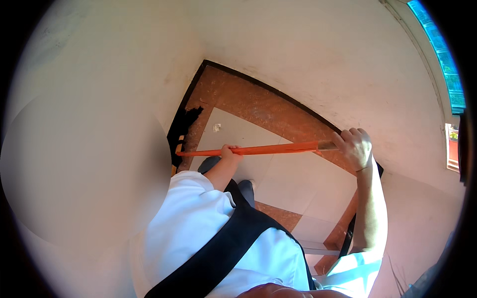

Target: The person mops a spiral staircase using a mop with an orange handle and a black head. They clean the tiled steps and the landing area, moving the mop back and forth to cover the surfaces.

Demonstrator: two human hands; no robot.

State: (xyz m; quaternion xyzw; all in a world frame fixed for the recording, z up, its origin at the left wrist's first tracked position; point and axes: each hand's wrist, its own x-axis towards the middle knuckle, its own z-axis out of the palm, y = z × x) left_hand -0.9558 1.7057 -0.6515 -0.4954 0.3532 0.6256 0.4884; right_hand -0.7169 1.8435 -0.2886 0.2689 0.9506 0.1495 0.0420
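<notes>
A long broom-like pole with an orange covering (275, 149) is held slantwise in front of me, above the floor. My left hand (231, 152) is closed around its middle-left part. My right hand (354, 146) grips the bare, wood-coloured end at the right. At the left, the pole's thin end reaches a dark, ragged thing (180, 124) by the wall, whose kind I cannot tell. A short yellowish wooden piece (179, 145) shows beside it. A large blurred patch hides the area left of my left arm.
Pale walls (298, 48) with a black skirting (261, 80) meet in a corner ahead. The floor has grey tiles (294, 175) with a reddish-brown border (238, 93). A small pale square (216, 128) lies on it. A window with blue panes (439, 52) is at the upper right.
</notes>
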